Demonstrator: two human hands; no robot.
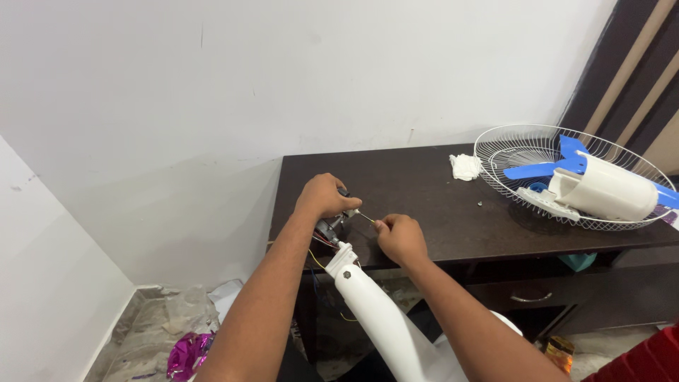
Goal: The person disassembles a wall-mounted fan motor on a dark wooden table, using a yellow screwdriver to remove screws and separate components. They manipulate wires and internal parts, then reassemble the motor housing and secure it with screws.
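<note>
- We see the left hand (324, 196) curled over the fan motor (331, 225), gripping it from above at the bench's front left edge; the forearm runs in from the lower left.
- The right hand (400, 237) is pinched shut on a thin metal shaft (366, 217) that points at the motor; its forearm enters from the lower right.
- The motor sits on top of a white fan neck (375, 311), which slopes down below the bench edge. Thin yellow and red wires (318, 256) hang under the motor.
- The dark bench (431, 191) stands against a white wall (212, 106).
- At the bench's right end, a white wire fan guard (527, 145) lies like a bowl. It holds blue fan blades (544, 168) and a white motor cover (605, 191).
- A crumpled white cloth (465, 167) lies just beside the guard's left rim.
- The bench surface between the hands and the guard is open, apart from one small speck we cannot identify.
- Crumpled plastic and a purple foil scrap (187, 354) lie on the floor at the lower left.
</note>
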